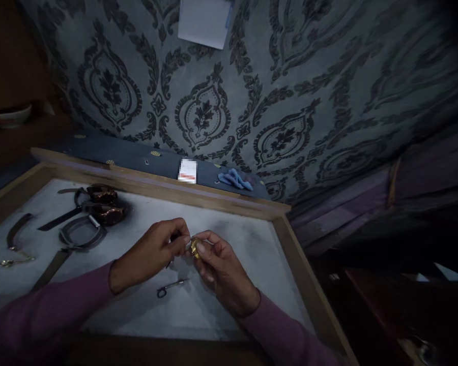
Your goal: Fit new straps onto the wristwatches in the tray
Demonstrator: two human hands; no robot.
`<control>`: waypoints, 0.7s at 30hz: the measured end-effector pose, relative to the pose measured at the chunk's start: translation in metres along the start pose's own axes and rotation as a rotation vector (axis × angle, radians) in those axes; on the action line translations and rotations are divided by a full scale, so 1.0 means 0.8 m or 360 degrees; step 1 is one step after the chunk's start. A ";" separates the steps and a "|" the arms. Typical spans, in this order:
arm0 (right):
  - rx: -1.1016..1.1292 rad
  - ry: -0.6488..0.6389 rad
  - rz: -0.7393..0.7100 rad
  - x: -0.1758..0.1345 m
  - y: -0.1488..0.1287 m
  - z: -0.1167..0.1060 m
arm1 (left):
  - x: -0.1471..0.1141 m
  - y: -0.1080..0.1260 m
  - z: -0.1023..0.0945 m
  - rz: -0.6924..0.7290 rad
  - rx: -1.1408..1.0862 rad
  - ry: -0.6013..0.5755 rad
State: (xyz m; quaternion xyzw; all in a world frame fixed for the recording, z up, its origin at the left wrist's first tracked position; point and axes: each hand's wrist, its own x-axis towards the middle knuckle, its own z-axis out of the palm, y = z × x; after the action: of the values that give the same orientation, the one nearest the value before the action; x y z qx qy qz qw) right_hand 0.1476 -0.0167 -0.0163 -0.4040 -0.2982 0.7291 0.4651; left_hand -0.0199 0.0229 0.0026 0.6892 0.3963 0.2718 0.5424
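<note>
My right hand (225, 272) is closed round a small, shiny gold-coloured metal piece (195, 248), gripped between thumb and fingers above the white work surface. My left hand (156, 251) meets it from the left, its thumb and forefinger pinched together at the piece's edge. What that pinch holds is too small to make out; a thin dark tip shows below the left fingers. Under the hands lies a small metal tool with a ring handle (171, 288), resembling scissors.
A wooden frame (229, 202) borders the white surface (137, 312). Dark straps with bronze-coloured pieces (109, 203) lie at the left, beside a strap with a gold chain (21, 254). Behind the frame, a white packet (187, 171) and a crumpled blue cloth (235, 179) rest on a patterned cover.
</note>
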 end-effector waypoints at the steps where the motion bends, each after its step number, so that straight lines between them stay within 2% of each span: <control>1: 0.0019 0.0003 0.0004 0.000 0.000 0.000 | 0.001 -0.001 0.000 -0.0013 -0.0016 -0.0013; 11: 0.0167 -0.0047 0.0022 0.005 0.001 -0.007 | 0.006 -0.007 -0.003 -0.0179 -0.0293 -0.0086; 16: 0.0182 0.0025 0.0039 0.005 0.001 -0.010 | 0.008 -0.007 -0.003 -0.0209 -0.0287 -0.0066; 21: 0.0179 0.0078 -0.0061 0.007 0.002 -0.011 | 0.010 -0.008 -0.005 -0.0243 -0.0297 -0.0028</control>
State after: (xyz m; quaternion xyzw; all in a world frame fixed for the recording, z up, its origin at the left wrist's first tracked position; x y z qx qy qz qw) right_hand 0.1532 -0.0115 -0.0239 -0.3891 -0.2529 0.7255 0.5082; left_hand -0.0202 0.0322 -0.0028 0.6059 0.4158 0.2592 0.6268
